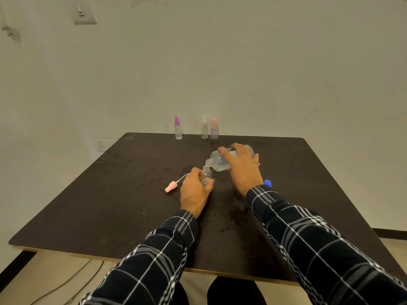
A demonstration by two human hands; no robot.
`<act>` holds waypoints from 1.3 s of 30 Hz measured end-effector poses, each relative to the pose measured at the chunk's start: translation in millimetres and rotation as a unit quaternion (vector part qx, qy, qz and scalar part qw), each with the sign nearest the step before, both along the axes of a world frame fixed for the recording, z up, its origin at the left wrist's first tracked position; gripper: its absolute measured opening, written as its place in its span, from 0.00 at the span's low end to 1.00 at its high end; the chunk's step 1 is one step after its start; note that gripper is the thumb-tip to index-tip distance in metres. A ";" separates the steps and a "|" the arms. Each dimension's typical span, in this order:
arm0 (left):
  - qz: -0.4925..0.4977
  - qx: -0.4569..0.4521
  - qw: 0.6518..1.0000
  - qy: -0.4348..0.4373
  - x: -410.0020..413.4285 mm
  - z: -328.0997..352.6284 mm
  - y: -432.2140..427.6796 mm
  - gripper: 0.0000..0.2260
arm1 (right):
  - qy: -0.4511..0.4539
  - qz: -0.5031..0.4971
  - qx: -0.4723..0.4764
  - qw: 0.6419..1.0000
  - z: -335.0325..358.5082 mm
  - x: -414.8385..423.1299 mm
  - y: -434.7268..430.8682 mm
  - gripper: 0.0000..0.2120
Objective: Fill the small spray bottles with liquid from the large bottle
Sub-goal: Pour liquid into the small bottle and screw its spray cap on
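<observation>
- On my feed the pale wall (242,62) fills the upper half, with a switch plate (84,13) at top left.
- Below it is the dark table (110,205). A wet patch (239,213) shines on the top between my two forearms.
- Both plaid sleeves (319,249) reach in from the bottom edge toward the middle of the table.
- My right hand (242,168) grips the large bottle (218,160) from above, fingers curled over its body. The bottle lies tipped almost flat, neck pointing left and down, with clear liquid inside.
- My left hand (193,190) wraps around the small bottle (206,177), thumb on the near side. It stands upright on the table with no spray top on it.
- The large bottle's neck sits right over the small bottle's open mouth. I cannot tell whether the two touch.
- At the far edge stand three more small bottles, all upright and capped: a purple-capped bottle (178,128) apart on the left, then a white-capped bottle (204,128) just beside a pink-capped bottle (214,129) with a purple label.
- A pink spray head (171,187) lies on its side left of my left hand, its thin tube running toward that hand.
- A blue cap (267,183) rests on the table just behind my right wrist.
- A ring (256,164) shows on one finger of my right hand.
</observation>
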State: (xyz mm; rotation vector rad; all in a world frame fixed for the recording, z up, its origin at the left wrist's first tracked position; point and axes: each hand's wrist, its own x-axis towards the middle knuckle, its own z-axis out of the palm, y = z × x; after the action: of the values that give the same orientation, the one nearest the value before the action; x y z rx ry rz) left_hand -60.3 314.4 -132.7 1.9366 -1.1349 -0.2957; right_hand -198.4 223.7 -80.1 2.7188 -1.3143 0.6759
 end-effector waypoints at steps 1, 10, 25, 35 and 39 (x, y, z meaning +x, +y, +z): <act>0.000 0.000 1.000 -0.001 0.1 0.0 -0.1 0.15 | 0.001 0.000 0.001 1.000 -0.3 0.1 -0.4 0.37; 0.005 -0.001 1.000 -0.005 0.1 0.2 0.1 0.15 | 0.003 0.002 -0.008 1.000 -1.6 1.6 -1.9 0.37; 0.004 0.000 1.000 -0.002 -0.1 -0.8 -0.5 0.15 | 0.017 -0.002 -0.026 1.000 -0.6 0.5 -2.4 0.36; 0.004 0.001 1.000 0.004 -1.3 -0.6 0.0 0.15 | 0.017 -0.004 -0.024 1.000 -1.4 1.0 -1.5 0.37; 0.001 -0.003 1.000 0.003 -1.4 0.0 0.0 0.14 | 0.019 -0.003 -0.028 0.999 -0.6 0.0 -1.4 0.36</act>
State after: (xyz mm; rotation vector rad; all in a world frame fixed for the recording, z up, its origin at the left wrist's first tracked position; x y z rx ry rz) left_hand -61.8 314.4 -132.7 1.9302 -1.1293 -0.2966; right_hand -198.4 222.3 -80.7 2.6705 -1.2744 0.6455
